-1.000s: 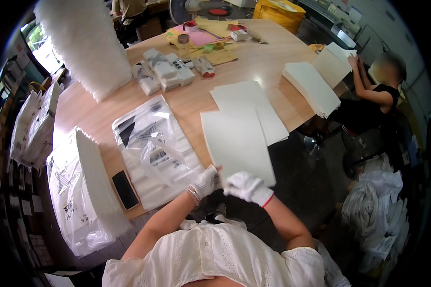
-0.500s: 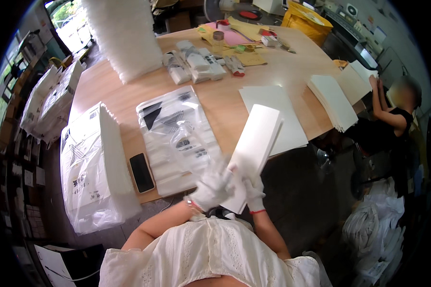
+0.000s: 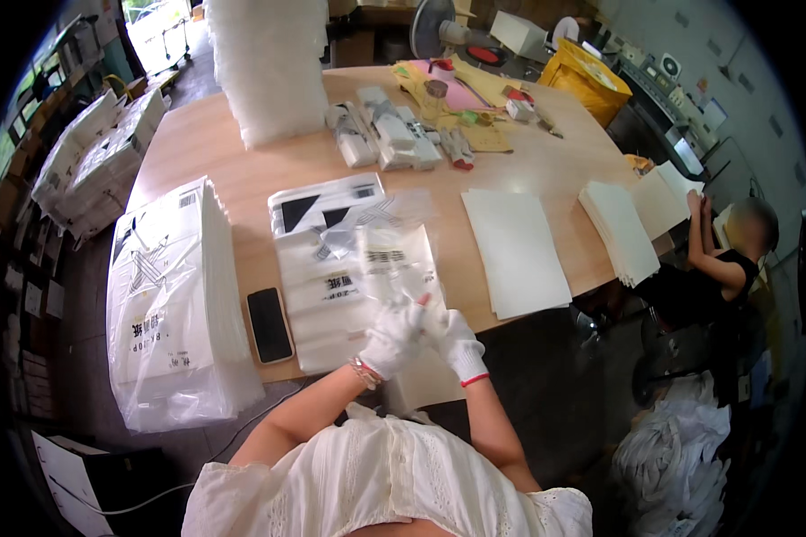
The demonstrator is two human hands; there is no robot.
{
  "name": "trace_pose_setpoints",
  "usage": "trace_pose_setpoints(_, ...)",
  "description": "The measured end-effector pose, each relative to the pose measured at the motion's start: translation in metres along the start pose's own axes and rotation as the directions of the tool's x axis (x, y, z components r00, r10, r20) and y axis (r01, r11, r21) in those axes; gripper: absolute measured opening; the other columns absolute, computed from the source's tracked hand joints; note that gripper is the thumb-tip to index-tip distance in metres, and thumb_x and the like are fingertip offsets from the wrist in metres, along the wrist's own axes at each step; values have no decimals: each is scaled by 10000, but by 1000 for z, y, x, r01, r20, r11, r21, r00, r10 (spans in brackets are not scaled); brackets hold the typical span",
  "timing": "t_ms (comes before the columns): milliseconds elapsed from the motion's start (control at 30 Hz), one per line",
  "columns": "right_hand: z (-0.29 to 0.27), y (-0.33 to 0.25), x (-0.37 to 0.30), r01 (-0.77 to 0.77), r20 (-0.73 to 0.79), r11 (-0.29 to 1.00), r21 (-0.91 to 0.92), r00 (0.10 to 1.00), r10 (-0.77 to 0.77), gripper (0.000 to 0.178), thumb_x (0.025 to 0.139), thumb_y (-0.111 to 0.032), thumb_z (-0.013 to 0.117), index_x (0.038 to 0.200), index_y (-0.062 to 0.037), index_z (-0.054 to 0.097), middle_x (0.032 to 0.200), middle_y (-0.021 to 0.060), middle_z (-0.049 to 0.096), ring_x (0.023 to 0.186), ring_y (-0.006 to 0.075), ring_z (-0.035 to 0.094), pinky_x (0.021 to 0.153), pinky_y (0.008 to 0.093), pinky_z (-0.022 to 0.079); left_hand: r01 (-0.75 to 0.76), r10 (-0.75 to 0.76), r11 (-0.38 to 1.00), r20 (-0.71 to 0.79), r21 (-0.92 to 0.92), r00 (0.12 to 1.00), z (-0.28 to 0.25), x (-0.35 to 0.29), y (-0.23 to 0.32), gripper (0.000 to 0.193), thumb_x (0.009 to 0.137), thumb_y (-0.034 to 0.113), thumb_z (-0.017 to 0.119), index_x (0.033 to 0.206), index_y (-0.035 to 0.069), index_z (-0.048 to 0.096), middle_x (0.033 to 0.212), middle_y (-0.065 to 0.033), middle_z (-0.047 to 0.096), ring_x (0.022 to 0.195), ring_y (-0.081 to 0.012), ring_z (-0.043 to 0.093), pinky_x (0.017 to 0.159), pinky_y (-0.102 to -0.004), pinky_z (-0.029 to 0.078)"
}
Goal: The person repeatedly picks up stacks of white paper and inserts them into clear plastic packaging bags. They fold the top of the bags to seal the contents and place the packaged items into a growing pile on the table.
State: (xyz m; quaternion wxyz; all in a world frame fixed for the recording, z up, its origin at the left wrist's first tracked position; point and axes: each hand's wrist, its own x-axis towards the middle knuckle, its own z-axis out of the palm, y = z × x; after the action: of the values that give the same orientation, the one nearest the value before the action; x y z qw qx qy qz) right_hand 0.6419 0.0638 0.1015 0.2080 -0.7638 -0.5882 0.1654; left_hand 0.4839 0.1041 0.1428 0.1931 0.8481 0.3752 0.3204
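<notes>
A narrow stack of white paper [image 3: 425, 387] slants over the table's front edge, its near end toward my body. Its far part lies over the pile of printed clear plastic bags [image 3: 327, 309], where loose, glossy film [image 3: 394, 215] covers it; whether it is inside a bag I cannot tell for sure. My left hand [image 3: 392, 338], in a white glove with a bare fingertip showing, is closed around the stack's left side and slightly blurred. Gripping its right side is my right hand [image 3: 459, 345], in a white glove with a red cuff. The fingers of both nearly meet.
A black phone [image 3: 270, 325] and a tall bagged paper stack [image 3: 175, 304] are at left. White sheets [image 3: 515, 255] and a fanned pile [image 3: 618, 234] lie right, near a seated person [image 3: 725, 259]. Behind stand wrapped packs [image 3: 385, 130] and a fluffy-edged white stack [image 3: 269, 72].
The paper stack has swung from tilting up rightward to lying lower over the bags. Film now covers its far part. Both hands moved with it, and the view shifted slightly.
</notes>
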Motion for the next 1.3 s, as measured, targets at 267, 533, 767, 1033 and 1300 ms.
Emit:
trace_pose_setpoints(267, 62, 50, 95, -131, 71, 988, -87, 988, 137, 522, 904, -387, 431, 1342, -154, 272, 1080, 212, 588, 910, 382, 595, 731, 502, 449, -239, 368, 842, -191, 484, 910, 23, -25, -113, 450, 751, 24, 588, 1191, 79, 507, 987, -86, 588, 815, -286, 573, 782, -457, 467)
trace_pose_setpoints(533, 4, 40, 32, 12, 350, 999, -47, 937, 5, 740, 905, -279, 430, 1442, -128, -56, 1146, 262, 555, 935, 404, 580, 786, 497, 437, 541, -893, 34, 217, -841, 393, 0, -65, -122, 295, 868, 215, 524, 1149, 128, 501, 928, -93, 538, 778, -249, 548, 595, -371, 423)
trace_pose_setpoints(767, -34, 30, -110, 228, 252, 920, 320, 915, -315, 610, 879, -180, 474, 1390, -89, 154, 1047, 254, 581, 869, 395, 585, 753, 468, 450, 748, -536, 582, 541, -319, 648, -65, -185, -23, 276, 743, 110, 610, 1019, 101, 609, 1130, -156, 547, 989, -350, 562, 797, -380, 474)
trace_pose_setpoints(1033, -35, 62, -90, 344, -68, 933, 104, 939, -338, 416, 831, -112, 538, 1238, -43, 491, 853, 203, 599, 746, 361, 589, 631, 436, 476, 627, -678, 649, 46, -431, 734, -61, -134, -14, 158, 721, -69, 475, 830, 19, 549, 732, -76, 549, 720, -165, 538, 674, -275, 441)
trace_pose_setpoints(1300, 27, 79, -74, -522, 476, 158, 838, 841, 256, 430, 906, -248, 513, 1265, -22, 449, 1131, 73, 564, 1006, 205, 559, 866, 354, 461, 249, -284, 907, -58, -339, 957, -68, -111, 5, 140, 625, -43, 559, 718, 46, 506, 799, -95, 546, 681, -246, 560, 584, -301, 451)
